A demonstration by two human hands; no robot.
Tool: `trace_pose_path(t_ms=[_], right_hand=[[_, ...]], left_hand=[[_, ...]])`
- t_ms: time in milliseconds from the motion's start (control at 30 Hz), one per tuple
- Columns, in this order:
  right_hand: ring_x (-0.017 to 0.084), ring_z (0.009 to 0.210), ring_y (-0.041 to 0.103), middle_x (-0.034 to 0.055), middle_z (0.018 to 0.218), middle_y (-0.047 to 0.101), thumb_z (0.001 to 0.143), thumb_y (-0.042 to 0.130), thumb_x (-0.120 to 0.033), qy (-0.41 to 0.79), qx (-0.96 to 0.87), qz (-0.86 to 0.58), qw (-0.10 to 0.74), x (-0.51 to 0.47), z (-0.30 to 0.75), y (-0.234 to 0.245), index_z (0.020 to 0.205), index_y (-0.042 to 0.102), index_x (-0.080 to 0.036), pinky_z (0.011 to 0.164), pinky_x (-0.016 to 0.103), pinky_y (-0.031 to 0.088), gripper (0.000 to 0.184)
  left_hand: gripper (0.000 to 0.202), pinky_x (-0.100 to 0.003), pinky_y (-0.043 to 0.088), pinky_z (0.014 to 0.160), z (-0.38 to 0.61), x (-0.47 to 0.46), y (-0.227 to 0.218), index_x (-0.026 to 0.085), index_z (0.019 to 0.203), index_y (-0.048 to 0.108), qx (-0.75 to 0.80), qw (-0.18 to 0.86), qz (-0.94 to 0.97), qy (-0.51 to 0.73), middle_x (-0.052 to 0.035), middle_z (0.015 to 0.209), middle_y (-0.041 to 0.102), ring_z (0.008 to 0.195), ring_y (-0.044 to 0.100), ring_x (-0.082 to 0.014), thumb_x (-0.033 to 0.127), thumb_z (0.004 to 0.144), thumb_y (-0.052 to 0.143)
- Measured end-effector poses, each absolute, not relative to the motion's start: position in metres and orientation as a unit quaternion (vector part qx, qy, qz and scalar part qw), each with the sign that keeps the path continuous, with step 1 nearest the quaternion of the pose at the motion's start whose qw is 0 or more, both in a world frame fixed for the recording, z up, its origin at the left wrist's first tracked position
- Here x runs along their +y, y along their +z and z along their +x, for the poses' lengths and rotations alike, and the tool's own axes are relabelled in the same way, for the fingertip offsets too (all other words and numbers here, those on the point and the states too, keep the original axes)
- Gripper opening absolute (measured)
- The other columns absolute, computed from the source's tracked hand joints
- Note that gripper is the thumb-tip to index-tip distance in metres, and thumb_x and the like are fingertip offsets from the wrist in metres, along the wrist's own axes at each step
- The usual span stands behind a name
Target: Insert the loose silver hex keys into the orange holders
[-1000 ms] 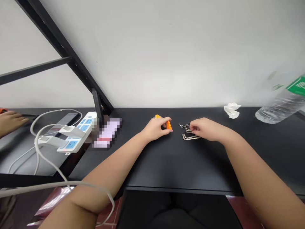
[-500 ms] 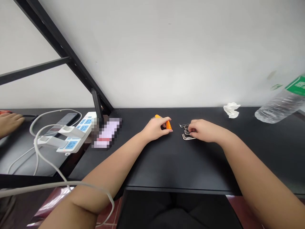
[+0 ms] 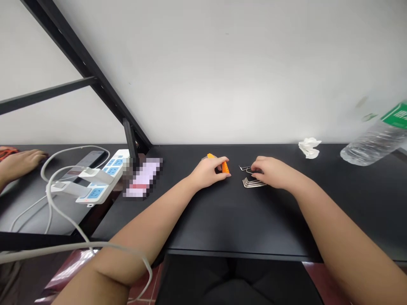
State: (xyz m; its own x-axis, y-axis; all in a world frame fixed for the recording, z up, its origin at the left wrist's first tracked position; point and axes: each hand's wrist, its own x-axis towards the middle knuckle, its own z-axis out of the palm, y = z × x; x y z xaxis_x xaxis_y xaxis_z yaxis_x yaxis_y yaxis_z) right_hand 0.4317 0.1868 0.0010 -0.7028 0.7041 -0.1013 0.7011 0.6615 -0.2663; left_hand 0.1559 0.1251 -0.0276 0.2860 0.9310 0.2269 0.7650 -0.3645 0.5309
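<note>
My left hand [image 3: 208, 173] is closed around an orange hex key holder [image 3: 225, 167], whose slotted end faces right. Thin metal key ends stick out past its far left side. To the right, my right hand [image 3: 270, 171] pinches an L-shaped hex key [image 3: 249, 171] between thumb and fingers, just above the black table. Several larger hex keys [image 3: 252, 183] lie nested side by side below those fingers. A thin hex key [image 3: 244, 167] lies at their far left side. My palm hides part of the keys.
A pixelated phone [image 3: 144, 177] and a white power strip [image 3: 104, 178] with plugs and cables are at left. Crumpled tissue [image 3: 309, 147] and a tilted water bottle [image 3: 372, 140] stand at right. Another person's hand [image 3: 25, 163] rests beyond the black metal frame [image 3: 92, 76].
The larger hex keys now lie closer together in a neat row. My right hand has shifted slightly up from them. The other person's hand has moved right. My left hand stays put.
</note>
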Motion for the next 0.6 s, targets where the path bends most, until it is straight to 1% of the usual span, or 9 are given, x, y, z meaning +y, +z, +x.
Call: trace_pose_path(t_ms=[167, 267, 333, 367, 433, 500, 533, 600], right_hand=[[0.013, 0.075, 0.056, 0.0043, 0.098, 0.063, 0.094, 0.050, -0.022, 0.163, -0.915, -0.369, -0.017, 0.190, 0.434, -0.002, 0.083, 0.065, -0.019, 0.069, 0.024, 0.041, 0.019], [0.013, 0.074, 0.055, 0.0039, 0.097, 0.063, 0.091, 0.051, -0.022, 0.193, -0.916, -0.350, -0.037, 0.187, 0.436, 0.004, 0.079, 0.065, -0.019, 0.068, 0.025, 0.041, 0.019], [0.013, 0.073, 0.056, 0.0044, 0.100, 0.063, 0.091, 0.054, -0.028, 0.219, -0.911, -0.346, -0.049, 0.184, 0.436, 0.008, 0.080, 0.068, -0.019, 0.066, 0.025, 0.041, 0.019], [0.013, 0.072, 0.056, 0.0049, 0.102, 0.063, 0.091, 0.056, -0.033, 0.230, -0.907, -0.348, -0.054, 0.183, 0.436, 0.010, 0.082, 0.069, -0.020, 0.065, 0.025, 0.041, 0.020], [0.013, 0.071, 0.056, 0.0056, 0.104, 0.063, 0.090, 0.060, -0.046, 0.241, -0.901, -0.355, -0.061, 0.181, 0.436, 0.011, 0.086, 0.070, -0.020, 0.063, 0.025, 0.041, 0.028], [0.014, 0.071, 0.056, 0.0056, 0.105, 0.062, 0.089, 0.062, -0.053, 0.241, -0.900, -0.358, -0.062, 0.182, 0.436, 0.011, 0.089, 0.070, -0.021, 0.062, 0.025, 0.041, 0.033], [0.014, 0.072, 0.056, 0.0054, 0.104, 0.062, 0.090, 0.061, -0.051, 0.239, -0.902, -0.355, -0.060, 0.183, 0.436, 0.010, 0.090, 0.070, -0.021, 0.063, 0.026, 0.041, 0.031], [0.014, 0.074, 0.057, 0.0050, 0.103, 0.062, 0.093, 0.057, -0.041, 0.231, -0.909, -0.343, -0.053, 0.185, 0.435, 0.007, 0.092, 0.071, -0.022, 0.066, 0.025, 0.041, 0.024]], left_hand=[[0.048, -0.030, 0.054, 0.083, 0.155, 0.126, -0.029, 0.029, 0.127, 0.064, 0.542, 0.156, 0.786, 0.253, 0.0008, 0.091, 0.072, 0.085, 0.066, -0.0176, 0.049, 0.085, 0.071], [0.048, -0.030, 0.054, 0.083, 0.154, 0.126, -0.029, 0.028, 0.128, 0.064, 0.542, 0.160, 0.786, 0.251, 0.0000, 0.093, 0.072, 0.086, 0.067, -0.0180, 0.048, 0.085, 0.072], [0.048, -0.030, 0.054, 0.083, 0.154, 0.125, -0.029, 0.029, 0.128, 0.064, 0.542, 0.160, 0.786, 0.251, 0.0002, 0.094, 0.073, 0.086, 0.067, -0.0179, 0.048, 0.085, 0.072], [0.048, -0.030, 0.053, 0.083, 0.154, 0.125, -0.029, 0.029, 0.129, 0.064, 0.542, 0.159, 0.786, 0.251, 0.0005, 0.093, 0.073, 0.086, 0.067, -0.0178, 0.048, 0.085, 0.072], [0.048, -0.030, 0.053, 0.082, 0.155, 0.125, -0.029, 0.030, 0.128, 0.064, 0.540, 0.159, 0.787, 0.253, 0.0011, 0.093, 0.073, 0.085, 0.067, -0.0174, 0.048, 0.085, 0.072], [0.047, -0.030, 0.053, 0.082, 0.155, 0.125, -0.028, 0.030, 0.127, 0.064, 0.538, 0.162, 0.787, 0.255, 0.0015, 0.093, 0.073, 0.085, 0.066, -0.0171, 0.047, 0.085, 0.072], [0.046, -0.030, 0.052, 0.082, 0.156, 0.125, -0.028, 0.029, 0.127, 0.064, 0.538, 0.161, 0.787, 0.256, 0.0017, 0.092, 0.072, 0.085, 0.066, -0.0170, 0.047, 0.085, 0.072], [0.046, -0.030, 0.052, 0.082, 0.156, 0.125, -0.028, 0.029, 0.126, 0.064, 0.538, 0.157, 0.787, 0.259, 0.0019, 0.091, 0.072, 0.084, 0.066, -0.0168, 0.046, 0.084, 0.072]])
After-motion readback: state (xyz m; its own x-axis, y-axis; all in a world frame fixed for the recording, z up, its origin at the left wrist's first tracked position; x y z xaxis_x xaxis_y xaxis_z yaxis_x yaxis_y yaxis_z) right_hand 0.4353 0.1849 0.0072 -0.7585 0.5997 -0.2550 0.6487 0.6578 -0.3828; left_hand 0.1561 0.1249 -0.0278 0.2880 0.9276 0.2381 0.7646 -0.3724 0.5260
